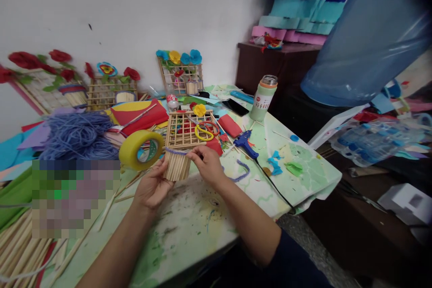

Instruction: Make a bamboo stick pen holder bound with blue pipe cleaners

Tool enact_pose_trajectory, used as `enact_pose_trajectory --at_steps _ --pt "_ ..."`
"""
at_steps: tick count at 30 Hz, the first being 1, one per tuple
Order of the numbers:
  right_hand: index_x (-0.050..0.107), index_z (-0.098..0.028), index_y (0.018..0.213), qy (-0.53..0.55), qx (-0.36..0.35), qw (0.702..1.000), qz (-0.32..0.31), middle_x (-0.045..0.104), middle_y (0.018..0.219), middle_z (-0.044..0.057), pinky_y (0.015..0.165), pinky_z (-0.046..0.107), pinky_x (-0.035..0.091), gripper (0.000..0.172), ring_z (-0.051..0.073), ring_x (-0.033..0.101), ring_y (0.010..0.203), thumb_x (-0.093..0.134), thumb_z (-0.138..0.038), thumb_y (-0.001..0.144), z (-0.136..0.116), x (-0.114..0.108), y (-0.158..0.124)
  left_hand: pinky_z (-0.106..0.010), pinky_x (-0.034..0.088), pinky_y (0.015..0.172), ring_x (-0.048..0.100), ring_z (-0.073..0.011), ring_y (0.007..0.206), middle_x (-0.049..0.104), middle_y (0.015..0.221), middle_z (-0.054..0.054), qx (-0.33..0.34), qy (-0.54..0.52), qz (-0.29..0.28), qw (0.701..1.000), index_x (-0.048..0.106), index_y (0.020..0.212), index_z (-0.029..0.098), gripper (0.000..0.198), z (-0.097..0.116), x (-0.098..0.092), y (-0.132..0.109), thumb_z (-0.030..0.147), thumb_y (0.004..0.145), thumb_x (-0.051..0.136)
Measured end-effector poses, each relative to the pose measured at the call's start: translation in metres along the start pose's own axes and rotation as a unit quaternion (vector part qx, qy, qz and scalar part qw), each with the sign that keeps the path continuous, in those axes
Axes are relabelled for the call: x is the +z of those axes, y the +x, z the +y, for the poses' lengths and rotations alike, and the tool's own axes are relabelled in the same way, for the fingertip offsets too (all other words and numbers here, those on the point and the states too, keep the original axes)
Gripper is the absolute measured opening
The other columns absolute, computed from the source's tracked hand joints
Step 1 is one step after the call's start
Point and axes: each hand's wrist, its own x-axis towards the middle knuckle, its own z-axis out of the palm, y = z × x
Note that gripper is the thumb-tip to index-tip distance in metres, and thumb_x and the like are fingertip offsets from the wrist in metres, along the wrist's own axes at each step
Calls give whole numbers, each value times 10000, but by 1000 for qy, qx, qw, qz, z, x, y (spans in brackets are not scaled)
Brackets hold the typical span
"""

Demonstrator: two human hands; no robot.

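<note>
In the head view my left hand (155, 184) grips a small basket made of upright wooden sticks (177, 166) from its left side and below. A purple braided cord (175, 150) lies along the basket's upper rim. At the rim's right end, my right hand (207, 164) pinches the cord between thumb and fingers. More purple braid (245, 173) curls on the table to the right of that hand; whether it is the same piece is hidden. Just behind the basket lies a stick lattice (178, 130), with yellow- and red-handled scissors (205, 131) on it.
A blue glue gun (246, 144) with a black cable lies at right, near a green bottle (263, 99). Yellow tape (131, 150) and blue yarn (79, 135) are at left. Loose sticks (23, 252) fill the front left corner. Flowered lattices (180, 72) lean against the wall.
</note>
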Motion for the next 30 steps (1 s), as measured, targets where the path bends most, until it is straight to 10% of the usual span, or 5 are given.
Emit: enact_pose_trajectory --at_steps 19,30 --pt "572 -187 806 -13 26 1000 3 572 679 -18 583 225 359 138 122 507 617 580 -323 830 2 0 0 -257 549 744 648 -154 844 694 984 -45 40 52 -45 997 660 976 158 301 -1 -1 0 20 708 646" --pt "592 -171 864 -61 -1 998 10 605 887 59 798 317 429 134 193 546 865 514 -152 757 9 -1 1 -242 462 810 619 -159 853 703 913 -20 255 241 -15 936 700 923 173 284 -12 -6 -1 187 649 774"
